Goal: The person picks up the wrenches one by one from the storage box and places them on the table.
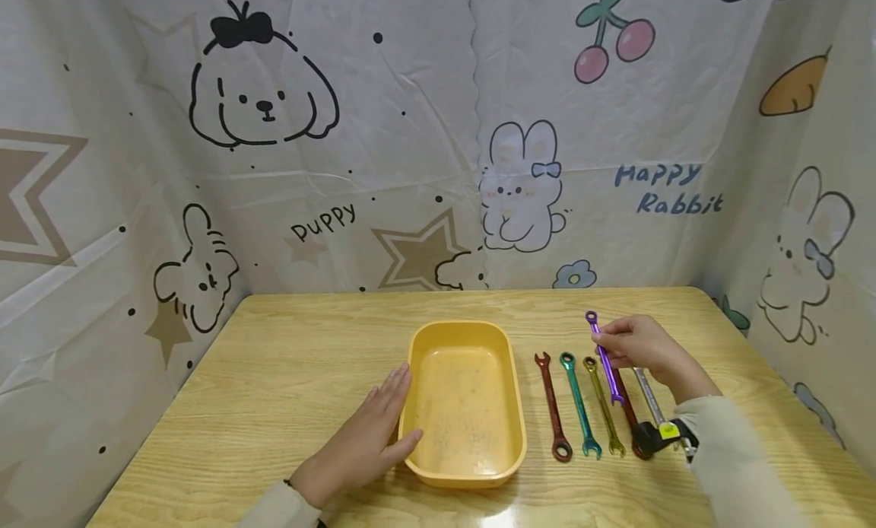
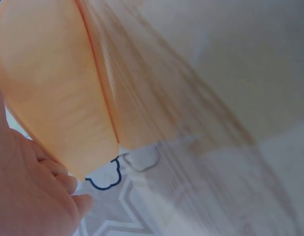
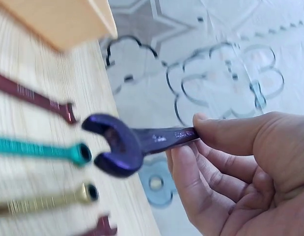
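My right hand (image 1: 646, 349) pinches a purple combination wrench (image 1: 605, 364) between thumb and fingers, raised above the other wrenches on the right of the table. In the right wrist view its open-ended jaw points away from the fingers (image 3: 188, 182). My left hand (image 1: 366, 433) rests along the left side of a yellow plastic bin (image 1: 518, 406), fingers straight against the outer wall and thumb at the rim. Right of the bin lie a red wrench (image 1: 552, 410), a teal wrench (image 1: 580, 406) and a gold wrench (image 1: 604, 410), side by side.
Farther right lie a dark red wrench (image 1: 627, 410) and a silver wrench (image 1: 650, 399), partly hidden by the right hand and its wrist camera (image 1: 657, 437). The wooden table (image 1: 294, 353) ends at a printed cloth backdrop (image 1: 411, 132) behind and at both sides.
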`<state>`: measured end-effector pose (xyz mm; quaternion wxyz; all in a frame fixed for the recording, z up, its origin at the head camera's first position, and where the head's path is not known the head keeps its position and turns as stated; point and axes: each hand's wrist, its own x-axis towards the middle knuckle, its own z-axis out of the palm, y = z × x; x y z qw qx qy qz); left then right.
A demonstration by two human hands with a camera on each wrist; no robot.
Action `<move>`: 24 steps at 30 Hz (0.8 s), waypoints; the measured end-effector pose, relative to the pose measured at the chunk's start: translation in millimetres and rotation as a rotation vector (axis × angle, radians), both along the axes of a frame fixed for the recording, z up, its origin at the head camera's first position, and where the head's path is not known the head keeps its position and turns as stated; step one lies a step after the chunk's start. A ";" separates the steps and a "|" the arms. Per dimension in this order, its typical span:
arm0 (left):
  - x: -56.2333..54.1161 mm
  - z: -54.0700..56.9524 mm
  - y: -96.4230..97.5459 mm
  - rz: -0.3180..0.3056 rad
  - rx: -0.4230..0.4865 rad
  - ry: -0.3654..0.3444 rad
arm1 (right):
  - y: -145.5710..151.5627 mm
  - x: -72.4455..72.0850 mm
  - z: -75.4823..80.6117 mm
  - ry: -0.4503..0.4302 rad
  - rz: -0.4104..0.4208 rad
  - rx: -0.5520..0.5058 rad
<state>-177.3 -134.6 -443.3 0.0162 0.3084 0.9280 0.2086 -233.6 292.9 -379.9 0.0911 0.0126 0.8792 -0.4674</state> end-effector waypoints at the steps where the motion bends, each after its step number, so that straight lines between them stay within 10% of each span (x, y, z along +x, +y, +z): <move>1: 0.2 0.5 0.2 0.000 0.000 -0.002 | 7.7 1.2 -1.2 -0.002 -0.005 0.008; 24: 1.0 0.4 0.0 0.005 -0.008 0.002 | 95.3 16.5 -47.7 -0.107 -0.109 0.155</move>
